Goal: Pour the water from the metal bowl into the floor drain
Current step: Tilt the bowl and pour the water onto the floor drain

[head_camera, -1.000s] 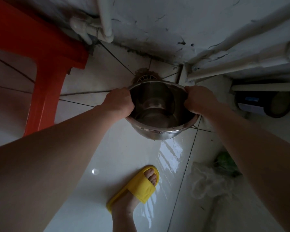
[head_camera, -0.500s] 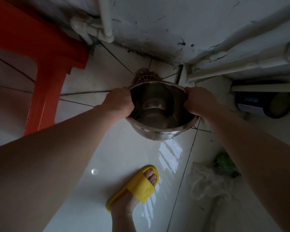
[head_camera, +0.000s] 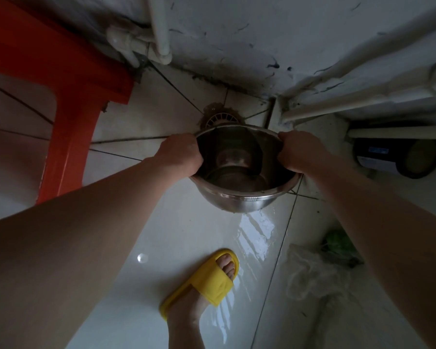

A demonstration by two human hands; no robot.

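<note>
A round metal bowl (head_camera: 239,200) hangs above the tiled floor, its far rim tipped down toward the floor drain (head_camera: 222,118). My left hand (head_camera: 180,154) grips the bowl's left rim and my right hand (head_camera: 301,152) grips the right rim. The drain is a round slotted cover in the floor corner, partly hidden behind the bowl's far edge. The inside of the bowl looks dark and shiny; I cannot tell how much water is in it.
A red plastic stool (head_camera: 68,96) stands at the left. White pipes (head_camera: 159,28) run along the stained wall. A dark jar (head_camera: 398,157) lies at the right, a plastic bag with greens (head_camera: 320,263) below it. My foot in a yellow slipper (head_camera: 207,278) stands on wet tiles.
The bowl and both hands have barely moved; the bowl stays tilted toward the drain.
</note>
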